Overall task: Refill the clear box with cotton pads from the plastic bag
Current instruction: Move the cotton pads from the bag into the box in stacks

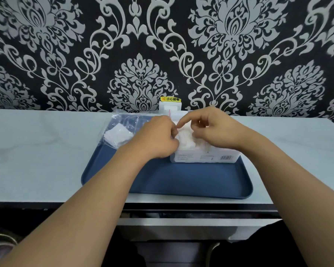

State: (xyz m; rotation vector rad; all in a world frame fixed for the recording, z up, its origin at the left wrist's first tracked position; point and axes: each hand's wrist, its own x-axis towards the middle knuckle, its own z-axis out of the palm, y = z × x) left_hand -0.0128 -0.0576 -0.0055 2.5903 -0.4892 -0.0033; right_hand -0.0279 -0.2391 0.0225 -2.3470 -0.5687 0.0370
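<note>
A clear box [204, 157] with a barcode label on its front stands on the blue tray [181, 182], right of centre. White cotton pads [187, 138] fill its open top. My left hand [156, 137] and my right hand [214, 128] are both over the box, fingers curled onto the pads; the fingertips of both touch the stack, and the right index finger points left. A crumpled plastic bag [123, 122] lies on the tray's far left, with more cotton pads [118, 134] inside it.
The tray sits on a pale countertop [37, 151] against a dark patterned wall. A white wall socket [170, 106] with a yellow warning sticker is just behind the box. The counter's front edge runs below the tray.
</note>
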